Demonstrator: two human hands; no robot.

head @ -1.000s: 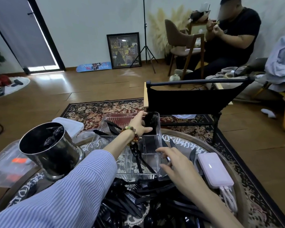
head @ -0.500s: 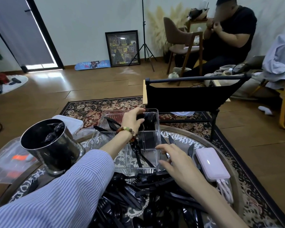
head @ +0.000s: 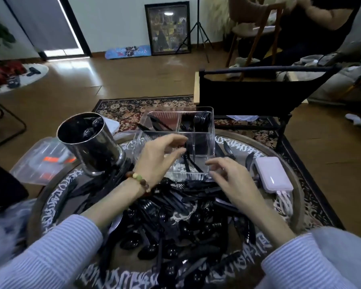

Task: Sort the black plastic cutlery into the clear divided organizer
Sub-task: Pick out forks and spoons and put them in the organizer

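Head view: the left hand [head: 156,157] and right hand [head: 229,176] hover mid-frame with loose fingers, holding nothing, right by the clear organizer [head: 208,147] so dropping is easy. The black cutlery pile [head: 175,222] waits below, within reach.

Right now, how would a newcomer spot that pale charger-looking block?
Start at the round table. Look to its right edge, beside the clear organizer. The pink power bank lies there, the only pale block among black cutlery.

sleeves [head: 56,253]: blue-white fine stripes | left wrist: beaded bracelet [head: 139,180]
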